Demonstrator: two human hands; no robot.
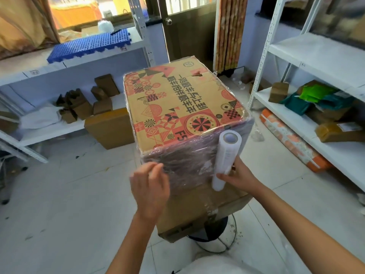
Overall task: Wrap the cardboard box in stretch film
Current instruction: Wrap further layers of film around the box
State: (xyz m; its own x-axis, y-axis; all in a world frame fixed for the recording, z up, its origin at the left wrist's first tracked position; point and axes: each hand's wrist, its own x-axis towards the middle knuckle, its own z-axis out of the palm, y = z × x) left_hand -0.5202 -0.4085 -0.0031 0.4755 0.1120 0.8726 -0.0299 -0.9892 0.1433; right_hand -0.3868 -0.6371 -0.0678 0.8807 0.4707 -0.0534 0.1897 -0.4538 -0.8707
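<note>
While the right hand [236,176] grips the upright stretch-film roll [226,160] against the printed cardboard box [177,107] (near face), the left hand [150,183] hovers leftward, fingers relaxed, holding nothing.

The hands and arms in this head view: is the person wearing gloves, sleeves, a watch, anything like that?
Nothing shows on them. The left hand and the right hand are bare, without gloves, and no ring, watch or band can be seen. Both forearms are uncovered all the way to the bottom edge of the picture, so no sleeve comes into view.
</note>
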